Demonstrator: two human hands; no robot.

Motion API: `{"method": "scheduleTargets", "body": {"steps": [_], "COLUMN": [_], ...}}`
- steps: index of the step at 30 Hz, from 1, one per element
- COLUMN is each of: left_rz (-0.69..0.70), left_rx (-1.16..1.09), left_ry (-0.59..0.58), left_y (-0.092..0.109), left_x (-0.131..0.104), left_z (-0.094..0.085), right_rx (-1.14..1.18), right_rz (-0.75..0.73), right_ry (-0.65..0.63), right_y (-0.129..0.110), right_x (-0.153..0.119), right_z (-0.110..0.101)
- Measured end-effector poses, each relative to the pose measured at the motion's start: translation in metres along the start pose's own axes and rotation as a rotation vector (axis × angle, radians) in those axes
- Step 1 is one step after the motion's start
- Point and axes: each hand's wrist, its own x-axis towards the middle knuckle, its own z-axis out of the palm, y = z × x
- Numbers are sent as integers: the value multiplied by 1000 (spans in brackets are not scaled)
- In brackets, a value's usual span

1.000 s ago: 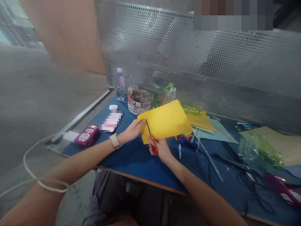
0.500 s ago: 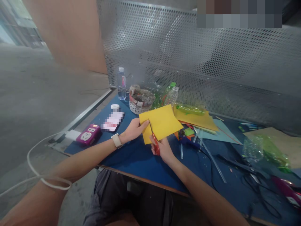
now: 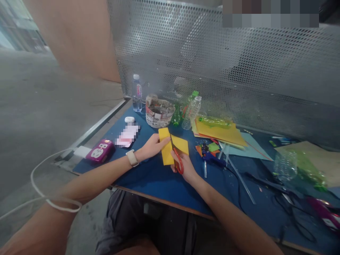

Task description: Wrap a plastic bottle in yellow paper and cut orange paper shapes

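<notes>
My left hand (image 3: pixel 152 146) pinches the left part of a yellow sheet of paper (image 3: pixel 166 156), thumb on top. Red-handled scissors (image 3: pixel 180 165) are in my right hand (image 3: pixel 188 168), fingers wrapped in the handles. Their blades point up and away, lying along a cut line near the top edge of the paper. To the right of the blades, a yellow piece (image 3: pixel 181 143) of the paper slopes down behind the scissors and right hand. Whether a last bit still joins the two parts, I cannot tell.
Beyond the hands stand a newspaper-covered basket (image 3: pixel 159 115), a water bottle (image 3: pixel 137 94) and a clear plastic bottle (image 3: pixel 192 113). A purple power socket (image 3: pixel 100 151) and a phone (image 3: pixel 128 135) lie left. Right are coloured sheets (image 3: pixel 236 136), a blue glue gun (image 3: pixel 214 159) and cables.
The scissors have moved slightly up through the yellow paper. Its right part, earlier spread wide and raised, has dropped and turned down behind the blades.
</notes>
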Motion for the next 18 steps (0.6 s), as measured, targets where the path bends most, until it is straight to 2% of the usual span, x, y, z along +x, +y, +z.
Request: {"method": "scheduleTargets", "body": {"steps": [6,14,18], "left_rz": [6,-74,-97], "left_rx": [-121,-620,-756], "left_ry": [5,162,126], "left_y": [1,2,4], "left_x": [-1,1,1], "left_z": [0,5,11], "right_rx": [-3,-12,-48], "right_rz": [11,21,-7], "right_ry": [-27,-51,-65], "right_y": [2,1,8], "right_x": [1,-3,-2], "right_z": [-4,-2,-3]}}
